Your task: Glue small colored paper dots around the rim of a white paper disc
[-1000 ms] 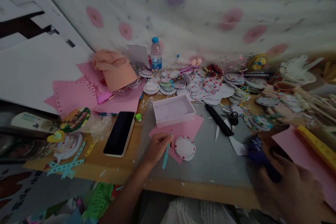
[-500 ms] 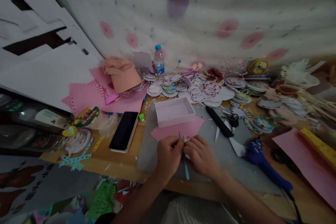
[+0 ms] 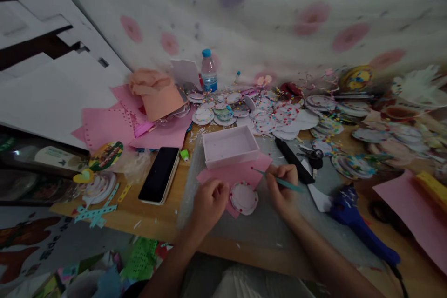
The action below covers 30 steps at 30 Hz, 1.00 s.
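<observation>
My right hand (image 3: 284, 188) grips a thin teal pen-like tool (image 3: 279, 180), its tip pointing left over a pink paper sheet (image 3: 223, 176). A round white paper disc with red dots (image 3: 243, 197) lies on that sheet between my hands. My left hand (image 3: 209, 202) rests curled at the disc's left edge; its fingers are closed and nothing shows in them. Just behind the sheet stands a shallow white box (image 3: 229, 145).
A black phone (image 3: 159, 175) lies left of the grey mat (image 3: 279, 223). A blue glue gun (image 3: 359, 226), black knife (image 3: 292, 160), scissors (image 3: 314, 156), water bottle (image 3: 208, 71), orange cap (image 3: 156, 93) and many decorated paper discs (image 3: 279, 116) crowd the wooden table (image 3: 164, 219).
The teal tool passed from my left hand to my right hand. My hands moved apart, uncovering the dotted disc. The view shifted slightly.
</observation>
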{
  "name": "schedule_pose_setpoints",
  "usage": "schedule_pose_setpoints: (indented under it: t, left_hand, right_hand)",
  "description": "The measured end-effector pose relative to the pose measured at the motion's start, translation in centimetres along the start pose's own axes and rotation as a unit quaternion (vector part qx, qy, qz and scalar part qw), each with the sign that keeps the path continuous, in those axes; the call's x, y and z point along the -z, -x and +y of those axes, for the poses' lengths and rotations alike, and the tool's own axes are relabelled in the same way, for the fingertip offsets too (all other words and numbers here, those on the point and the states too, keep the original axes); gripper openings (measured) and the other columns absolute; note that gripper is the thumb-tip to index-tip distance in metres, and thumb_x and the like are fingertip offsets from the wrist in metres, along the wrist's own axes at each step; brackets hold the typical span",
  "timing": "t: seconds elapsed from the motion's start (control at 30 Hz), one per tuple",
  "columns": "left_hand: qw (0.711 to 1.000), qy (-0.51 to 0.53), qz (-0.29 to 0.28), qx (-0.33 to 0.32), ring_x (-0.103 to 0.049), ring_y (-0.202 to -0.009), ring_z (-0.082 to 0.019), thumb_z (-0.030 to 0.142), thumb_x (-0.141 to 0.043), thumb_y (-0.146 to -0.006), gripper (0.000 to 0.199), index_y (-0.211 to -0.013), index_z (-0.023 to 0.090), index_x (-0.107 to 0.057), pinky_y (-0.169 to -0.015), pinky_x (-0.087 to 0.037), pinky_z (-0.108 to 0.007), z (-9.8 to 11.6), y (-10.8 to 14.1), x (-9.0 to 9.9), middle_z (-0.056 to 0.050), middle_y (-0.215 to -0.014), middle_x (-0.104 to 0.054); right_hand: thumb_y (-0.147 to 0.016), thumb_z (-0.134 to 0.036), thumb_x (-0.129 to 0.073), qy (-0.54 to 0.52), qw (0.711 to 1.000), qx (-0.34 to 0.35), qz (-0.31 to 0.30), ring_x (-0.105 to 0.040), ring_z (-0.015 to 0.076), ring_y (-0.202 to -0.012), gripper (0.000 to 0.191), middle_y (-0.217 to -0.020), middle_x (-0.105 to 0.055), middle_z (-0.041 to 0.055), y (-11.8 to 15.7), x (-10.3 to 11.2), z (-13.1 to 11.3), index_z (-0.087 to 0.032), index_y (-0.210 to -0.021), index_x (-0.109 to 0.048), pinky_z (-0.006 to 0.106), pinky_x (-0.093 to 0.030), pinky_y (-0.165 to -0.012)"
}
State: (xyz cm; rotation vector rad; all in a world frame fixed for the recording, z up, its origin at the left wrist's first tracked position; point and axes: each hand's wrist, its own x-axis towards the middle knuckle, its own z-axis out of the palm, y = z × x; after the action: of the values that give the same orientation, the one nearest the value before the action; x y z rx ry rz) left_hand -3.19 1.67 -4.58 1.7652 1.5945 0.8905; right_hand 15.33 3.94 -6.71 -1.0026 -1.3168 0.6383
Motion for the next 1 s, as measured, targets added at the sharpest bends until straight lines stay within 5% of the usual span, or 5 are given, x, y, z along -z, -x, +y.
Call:
schedule_pose_setpoints:
  t: [0.1,0.5,1.0]
  left_hand:
    - [0.999,-0.007,-0.015,-0.029,-0.053,-0.067,-0.014,0.027,-0.053,-0.086,0.018,-0.071,0.017,-0.057,-0.063,-0.039,-0.025,-0.9,0.1,-1.1,-0.001,-0.07,-0.054]
    - [0.997,-0.053,0.013,-0.051,-0.054,-0.072,-0.018,0.017,-0.063,-0.077,0.007,-0.071,0.018,-0.059,-0.071,-0.039,-0.032,-0.8,0.2,-2.7,-0.002,-0.07,-0.061]
    - [0.998,-0.045,0.025,-0.035,-0.055,-0.07,-0.018,0.018,-0.064,-0.076,0.009,-0.068,0.018,-0.06,-0.07,-0.04,-0.032,-0.7,0.0,-2.6,-0.002,-0.067,-0.061]
  right_hand:
    - [-0.087,-0.017,-0.048,-0.112,0.989,-0.095,-0.007,-0.029,0.0115,-0.054,0.022,-0.063,-0.029,-0.0073,0.0,-0.1,-0.2,-0.025,-0.08,-0.03,0.024,-0.027,-0.051]
    - [-0.094,-0.022,-0.045,-0.205,0.953,-0.183,-0.13,-0.025,0.01,-0.052,0.022,-0.065,-0.029,-0.0073,1.1,-0.7,-0.3,-0.026,-0.08,-0.028,0.021,-0.023,-0.044]
    - [-0.092,-0.018,-0.043,-0.126,0.962,-0.15,-0.189,-0.03,0.0107,-0.054,0.021,-0.066,-0.029,-0.0062,1.5,-0.5,0.1,-0.025,-0.079,-0.028,0.023,-0.028,-0.047]
